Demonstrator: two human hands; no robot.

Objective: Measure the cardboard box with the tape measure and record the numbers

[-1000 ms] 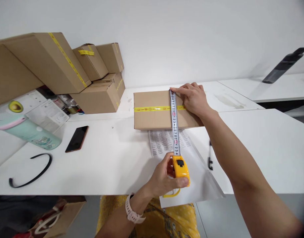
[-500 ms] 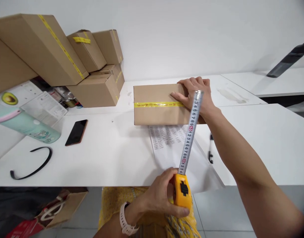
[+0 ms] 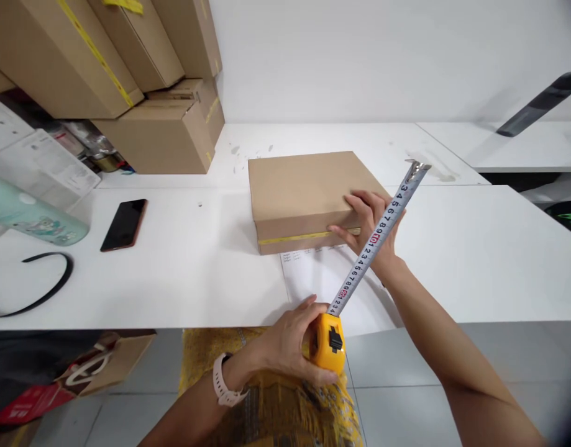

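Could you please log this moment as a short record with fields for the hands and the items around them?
Left hand: closed around yellow tape measure, off the table's near edge
Blade: pulled out, in the air, slanting up to the right
Right hand: on near right corner of cardboard box
Under box: printed sheet
Table, left part: phone, teal bottle, black strap
Back left: stacked cartons

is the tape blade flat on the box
No, the left hand holds the tape measure with its blade angled up, off the box.
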